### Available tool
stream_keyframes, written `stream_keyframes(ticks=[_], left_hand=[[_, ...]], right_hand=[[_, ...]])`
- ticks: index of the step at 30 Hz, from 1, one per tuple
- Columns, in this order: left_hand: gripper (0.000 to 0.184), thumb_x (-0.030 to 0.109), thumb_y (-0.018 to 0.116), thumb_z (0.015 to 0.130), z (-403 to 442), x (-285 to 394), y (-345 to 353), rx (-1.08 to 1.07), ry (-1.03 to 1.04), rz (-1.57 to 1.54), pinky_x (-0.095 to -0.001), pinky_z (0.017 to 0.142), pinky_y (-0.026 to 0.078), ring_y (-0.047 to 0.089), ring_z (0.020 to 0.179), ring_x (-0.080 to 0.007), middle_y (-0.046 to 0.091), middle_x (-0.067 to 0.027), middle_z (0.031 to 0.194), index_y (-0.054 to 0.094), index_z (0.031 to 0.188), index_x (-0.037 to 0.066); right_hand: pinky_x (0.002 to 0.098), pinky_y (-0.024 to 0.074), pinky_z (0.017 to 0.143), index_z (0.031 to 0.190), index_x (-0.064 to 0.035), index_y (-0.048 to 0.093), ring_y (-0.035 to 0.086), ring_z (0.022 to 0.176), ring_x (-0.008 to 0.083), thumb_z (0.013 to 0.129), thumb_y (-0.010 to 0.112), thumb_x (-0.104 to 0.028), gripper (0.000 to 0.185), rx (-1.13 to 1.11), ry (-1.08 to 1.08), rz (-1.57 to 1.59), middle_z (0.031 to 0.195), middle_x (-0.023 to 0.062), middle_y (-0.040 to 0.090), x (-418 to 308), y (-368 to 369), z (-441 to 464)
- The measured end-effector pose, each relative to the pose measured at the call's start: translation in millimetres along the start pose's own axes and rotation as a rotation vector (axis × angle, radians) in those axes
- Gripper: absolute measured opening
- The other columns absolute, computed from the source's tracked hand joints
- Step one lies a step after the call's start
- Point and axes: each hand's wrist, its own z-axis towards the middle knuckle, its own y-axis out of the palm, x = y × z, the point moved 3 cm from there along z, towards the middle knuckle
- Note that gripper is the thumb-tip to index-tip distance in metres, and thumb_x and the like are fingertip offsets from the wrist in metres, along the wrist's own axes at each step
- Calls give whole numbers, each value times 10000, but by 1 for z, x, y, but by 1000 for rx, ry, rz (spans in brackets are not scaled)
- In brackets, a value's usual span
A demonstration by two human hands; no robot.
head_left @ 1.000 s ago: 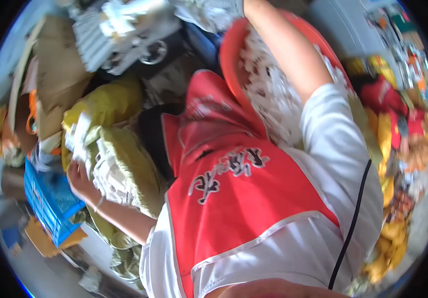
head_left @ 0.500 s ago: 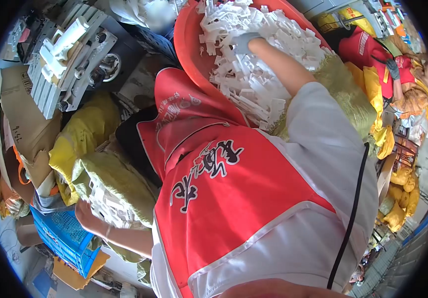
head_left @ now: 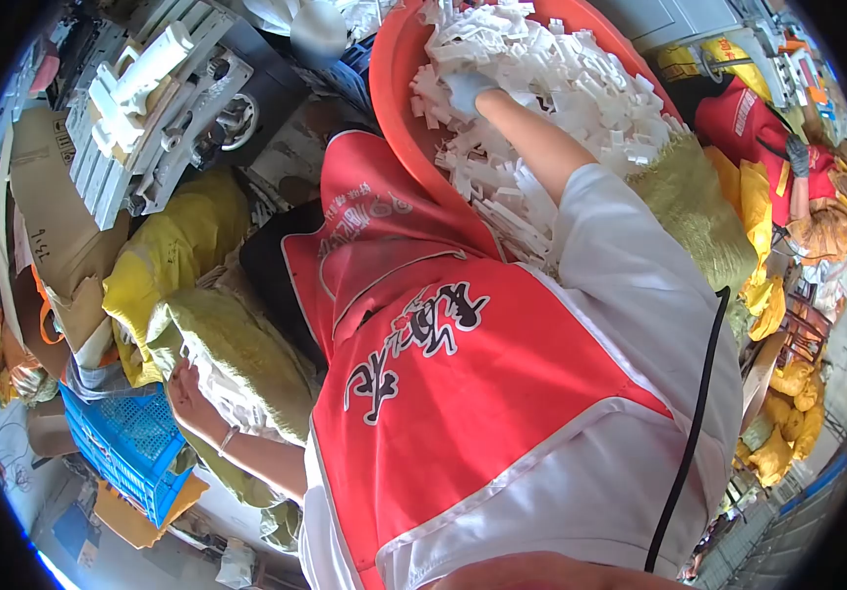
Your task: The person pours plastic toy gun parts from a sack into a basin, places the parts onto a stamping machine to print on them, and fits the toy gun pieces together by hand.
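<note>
My right hand (head_left: 467, 91), in a grey glove, lies on a heap of white plastic pieces (head_left: 581, 84) in a large red tub (head_left: 392, 88). Its fingers are apart and partly lost among the pieces; I see nothing gripped. My bare left hand (head_left: 187, 395), with a bracelet at the wrist, is at the mouth of a yellow-green woven sack (head_left: 256, 344). More white pieces (head_left: 232, 398) show inside that sack, beside the hand. The left fingers look loosely bent and apart, with nothing visible in them.
A blue plastic crate (head_left: 128, 447) stands beyond my left hand. Cardboard (head_left: 59, 216) and a slatted metal machine (head_left: 148, 128) are at upper left. Another woven sack (head_left: 703, 211) leans on the tub's right. A person in red (head_left: 762, 138) is at far right.
My left hand has moved up and slightly right along the sack's mouth. The right hand has shifted slightly left and down over the pieces. The whole view has also shifted a little.
</note>
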Motion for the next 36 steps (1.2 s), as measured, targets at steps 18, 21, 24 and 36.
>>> stream_keyframes(ticks=[18,21,24,36], left_hand=[[189,113,518,917,20,19,49,-96,125,-104,-269,803,478,588,860,-142,618,-80,954,582,1007,-40],[186,93,527,907,19,37,41,-19,127,-102,-259,775,482,600,835,-127,642,-73,935,590,1008,-50],[178,115,563,888,35,73,51,-19,273,-58,-242,715,473,611,766,-103,664,-75,863,608,981,-30],[347,119,684,787,121,258,108,-79,858,107,-272,761,497,648,863,-178,644,-99,1027,576,1100,15]], right_hand=[[401,442,897,1090,-59,605,570,1041,301,760,547,-135,344,-79,-92,-353,1118,161,590,13,32,-35],[411,434,907,1118,-72,582,561,1045,304,768,568,-154,360,-56,-123,-376,1145,150,569,-12,19,-15],[419,439,893,1184,-97,510,546,1037,327,772,597,-204,435,190,-215,-63,1199,159,513,7,17,-43],[194,410,649,1238,-32,484,481,716,54,868,573,-90,385,286,-214,1432,922,-13,562,-30,-129,-91]])
